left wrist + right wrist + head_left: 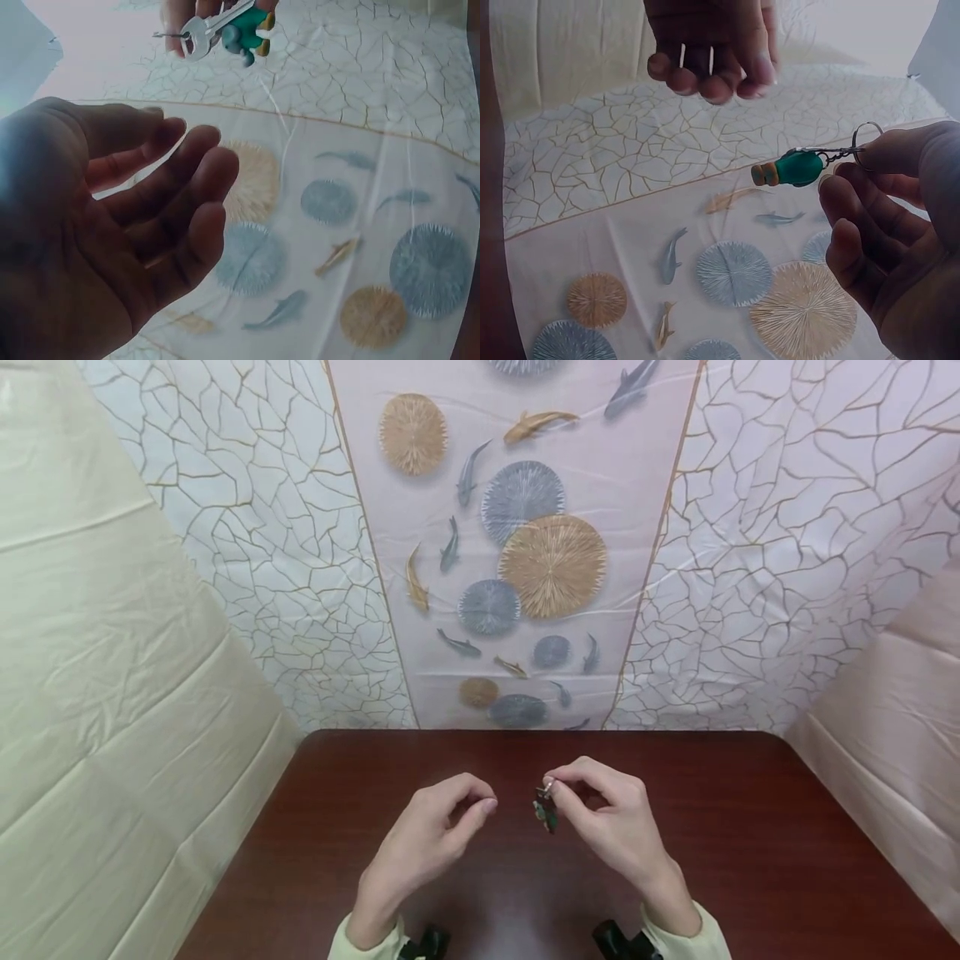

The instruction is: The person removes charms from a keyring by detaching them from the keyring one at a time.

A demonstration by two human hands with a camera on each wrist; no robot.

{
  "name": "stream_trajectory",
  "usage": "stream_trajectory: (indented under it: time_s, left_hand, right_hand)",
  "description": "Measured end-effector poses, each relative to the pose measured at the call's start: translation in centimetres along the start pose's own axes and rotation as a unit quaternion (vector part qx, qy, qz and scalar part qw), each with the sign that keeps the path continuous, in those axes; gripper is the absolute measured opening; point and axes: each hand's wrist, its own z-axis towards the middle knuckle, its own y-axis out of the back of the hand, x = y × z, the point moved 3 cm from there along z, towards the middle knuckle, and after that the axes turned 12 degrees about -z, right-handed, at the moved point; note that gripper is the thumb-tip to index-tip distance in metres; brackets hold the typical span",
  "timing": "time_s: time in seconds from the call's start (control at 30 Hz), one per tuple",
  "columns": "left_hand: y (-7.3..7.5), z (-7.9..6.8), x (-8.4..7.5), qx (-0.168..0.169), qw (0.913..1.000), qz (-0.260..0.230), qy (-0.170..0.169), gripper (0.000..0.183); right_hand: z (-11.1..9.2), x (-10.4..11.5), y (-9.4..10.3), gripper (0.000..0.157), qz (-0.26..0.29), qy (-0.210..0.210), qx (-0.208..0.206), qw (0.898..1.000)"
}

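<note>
Between thumb and index finger, my right hand pinches the metal ring of a keychain. From the ring hang a silver key and a small figurine with a green body and orange feet; its grey head shows in the left wrist view. The keychain dangles in the air over the table. To its left, my left hand is raised with loosely curled fingers, and nothing is held in it. In the left wrist view the left palm faces the camera.
A dark reddish-brown table lies under both hands. Behind it hangs a cloth printed with fish and round shapes. Pale cream fabric slopes along the left side, with more fabric on the right.
</note>
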Motion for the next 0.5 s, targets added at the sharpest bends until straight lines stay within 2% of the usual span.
stream_trajectory:
  time_s: [0.13, 0.33, 0.5]
  left_hand:
    - [-0.6, 0.6, -0.2, 0.023, 0.9992, -0.030, -0.012, 0.004]
    - [-1.9, 1.7, 0.4, 0.077, 0.9925, -0.093, 0.019, 0.010]
    - [-2.8, 2.0, 0.5, 0.101, 0.9873, -0.121, 0.016, 0.010]
  right_hand:
    - [0.1, 0.3, 0.0, 0.030, 0.008, 0.014, -0.008, 1.000]
    - [0.0, 0.4, 0.1, 0.031, 0.005, 0.030, -0.017, 0.999]
    - [0.0, 0.6, 0.2, 0.039, 0.020, 0.049, -0.020, 0.998]
